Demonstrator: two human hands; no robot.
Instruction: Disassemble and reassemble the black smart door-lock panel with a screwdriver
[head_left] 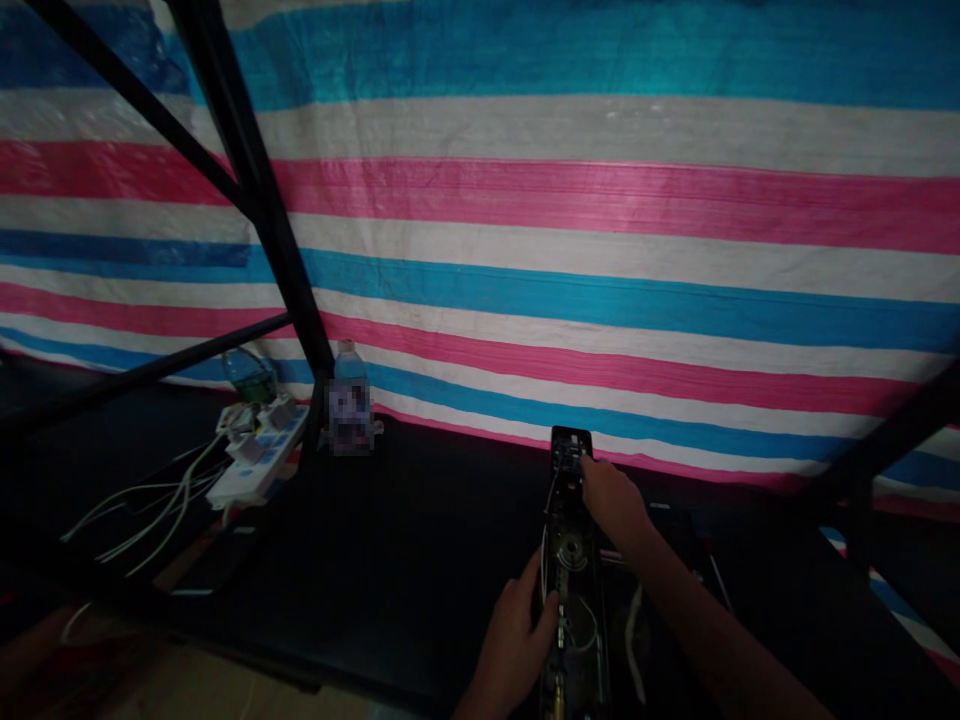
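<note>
A long, narrow black device (571,548) lies lengthwise in front of me, its inside showing. It has a circuit board (568,452) at the far end, a round metal part midway and thin wires along it. My left hand (517,632) grips the near left side, thumb over the edge. Closed fingers of my right hand (611,500) touch the far right part by the circuit board; whatever they may pinch is hidden. To the right of the device, a pale cable (634,645) lies partly under my right forearm.
The device rests on a black tabletop (390,560). At left stand a white power strip (255,465) with plugs and cables, a bottle (349,400) and a dark phone-like slab (217,560). Black metal posts (259,200) frame the striped sheet (600,270) behind.
</note>
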